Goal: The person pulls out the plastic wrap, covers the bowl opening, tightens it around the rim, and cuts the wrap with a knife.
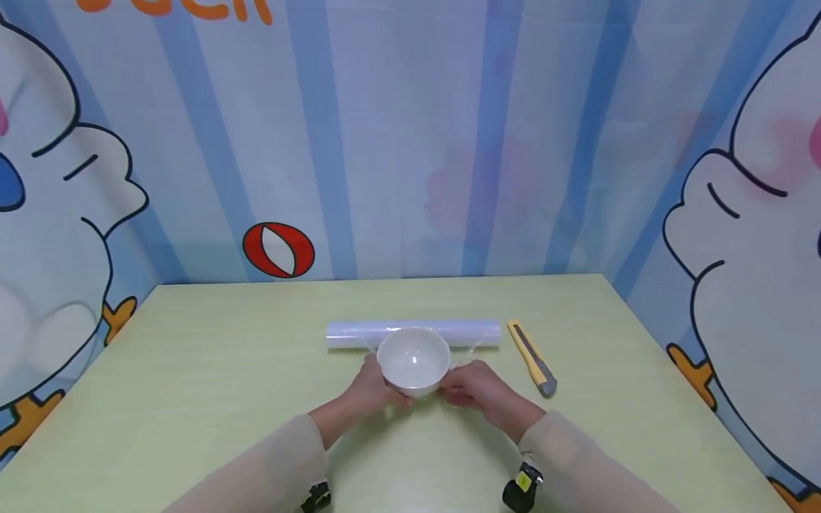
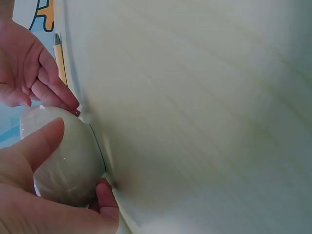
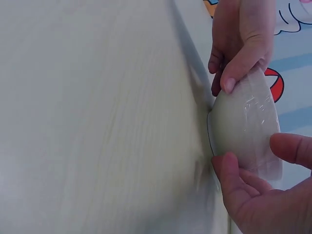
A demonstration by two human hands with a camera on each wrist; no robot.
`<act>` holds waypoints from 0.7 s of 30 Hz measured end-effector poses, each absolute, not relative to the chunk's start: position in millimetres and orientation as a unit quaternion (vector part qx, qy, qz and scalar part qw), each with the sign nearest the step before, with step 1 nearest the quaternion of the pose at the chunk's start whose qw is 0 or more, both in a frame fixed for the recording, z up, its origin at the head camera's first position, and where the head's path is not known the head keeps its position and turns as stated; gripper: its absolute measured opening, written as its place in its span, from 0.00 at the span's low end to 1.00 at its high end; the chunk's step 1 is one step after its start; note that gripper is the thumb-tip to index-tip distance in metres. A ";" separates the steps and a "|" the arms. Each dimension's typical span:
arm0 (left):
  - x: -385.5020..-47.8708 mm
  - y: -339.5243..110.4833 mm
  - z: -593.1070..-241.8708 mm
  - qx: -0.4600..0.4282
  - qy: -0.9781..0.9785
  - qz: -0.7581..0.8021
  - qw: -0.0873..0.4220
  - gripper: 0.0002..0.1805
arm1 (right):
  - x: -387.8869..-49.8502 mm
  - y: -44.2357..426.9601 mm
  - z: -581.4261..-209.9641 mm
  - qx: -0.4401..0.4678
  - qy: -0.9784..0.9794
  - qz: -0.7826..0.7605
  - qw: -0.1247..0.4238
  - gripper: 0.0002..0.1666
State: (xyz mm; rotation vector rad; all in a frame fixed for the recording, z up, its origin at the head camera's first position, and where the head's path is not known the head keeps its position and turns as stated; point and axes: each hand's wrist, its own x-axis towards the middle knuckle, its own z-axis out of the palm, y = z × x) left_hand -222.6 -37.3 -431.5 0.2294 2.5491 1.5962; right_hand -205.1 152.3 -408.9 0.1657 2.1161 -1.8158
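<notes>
Head view, white bowl (image 1: pixel 413 360), underside hidden

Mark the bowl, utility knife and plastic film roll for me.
Bowl (image 3: pixel 237 126): right wrist view, on its outer wall.
Utility knife (image 1: pixel 532 358): head view, middle of its body.
Plastic film roll (image 1: pixel 354 335): head view, stretch left of the bowl.

Head view looks fwd & down from above, across the table (image 1: pixel 244 377), to the backdrop (image 1: pixel 410 142). L & R wrist views look from very near, turned sideways; both share w/ head view the bowl (image 1: pixel 413 360), left hand (image 1: pixel 372 385), right hand (image 1: pixel 481 392).
</notes>
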 end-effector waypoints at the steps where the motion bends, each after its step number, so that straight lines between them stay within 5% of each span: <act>1: -222.3 -37.1 -431.6 0.067 0.846 0.524 0.064 0.51 | -204.6 152.6 -408.7 0.059 0.740 -0.646 0.178 0.07; 9: -223.8 -38.4 -428.5 0.044 0.831 0.547 0.094 0.49 | -203.4 151.0 -410.7 0.057 0.713 -0.671 0.195 0.11; 17: -223.0 -40.6 -425.2 0.021 0.878 0.473 0.067 0.46 | -199.4 151.3 -413.7 0.061 0.655 -0.722 0.215 0.22; 21: -223.0 -41.8 -424.0 0.032 0.883 0.464 0.067 0.42 | -199.0 148.4 -412.2 0.080 0.631 -0.740 0.216 0.18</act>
